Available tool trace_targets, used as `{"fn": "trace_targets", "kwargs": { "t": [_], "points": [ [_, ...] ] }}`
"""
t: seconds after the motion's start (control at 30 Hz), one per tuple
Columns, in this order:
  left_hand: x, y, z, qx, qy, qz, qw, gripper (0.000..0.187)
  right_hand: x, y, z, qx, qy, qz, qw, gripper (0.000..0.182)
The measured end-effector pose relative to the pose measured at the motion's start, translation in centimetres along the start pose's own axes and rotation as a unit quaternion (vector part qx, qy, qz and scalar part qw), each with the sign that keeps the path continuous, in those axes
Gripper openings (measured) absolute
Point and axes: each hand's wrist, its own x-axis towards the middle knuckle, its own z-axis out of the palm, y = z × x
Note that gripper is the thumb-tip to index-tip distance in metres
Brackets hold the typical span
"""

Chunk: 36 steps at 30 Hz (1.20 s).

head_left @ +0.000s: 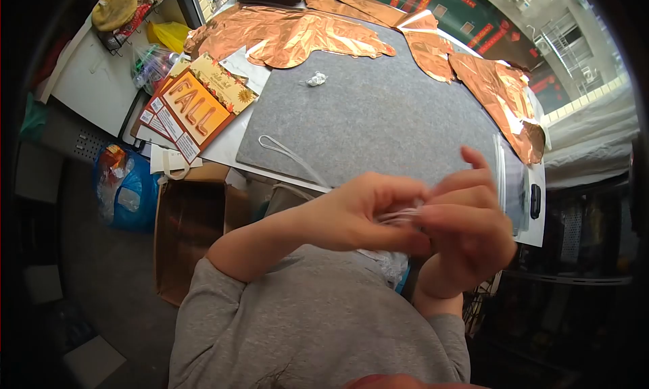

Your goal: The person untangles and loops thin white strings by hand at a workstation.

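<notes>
In front of my chest, my left hand is closed around a small bundle of thin white cord. My right hand meets it from the other side, thumb and fingers pinching the same bundle while one finger sticks up. Motion blurs the right fingers. Beyond my hands lies a grey felt mat. A looped white strand rests near its front edge, its lower end passing behind my left hand. Further back sits a small knotted white bundle.
Flat copper foil balloons line the back and right of the table. Printed FALL packets lie at the left. Clear plastic sleeves stand at the right edge. Below are an open cardboard box and a blue bag.
</notes>
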Motion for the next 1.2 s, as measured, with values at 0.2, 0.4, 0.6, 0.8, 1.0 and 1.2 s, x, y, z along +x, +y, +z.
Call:
{"fn": "trace_targets", "kwargs": {
  "t": [0.2,0.4,0.6,0.8,1.0,1.2],
  "points": [
    [-2.1,-2.7,-3.2,-0.161,0.149,0.088,0.972,0.033,-3.3,2.6,-2.3,0.164,0.192,0.087,0.964,0.002],
    [-1.0,0.4,-1.6,-0.385,0.354,0.199,0.829,0.039,-7.1,4.3,0.3,0.281,-0.017,0.369,0.886,0.012],
    [-0.2,-1.8,-0.9,-0.388,0.210,0.236,0.866,0.038,-6.1,4.0,3.4,0.319,-0.014,0.352,0.880,0.053],
    [-0.5,-2.8,0.2,-0.230,0.136,0.212,0.940,0.037,-5.0,2.8,4.3,0.328,-0.056,0.362,0.871,0.058],
    [-0.3,-3.7,-1.8,0.186,0.402,0.247,0.862,0.030,-5.2,2.8,2.2,0.164,-0.076,0.367,0.913,0.036],
    [-1.3,-4.9,0.4,-0.050,0.184,0.074,0.979,0.049,-3.3,2.8,2.3,0.036,-0.020,0.226,0.973,0.029]
  ]
}}
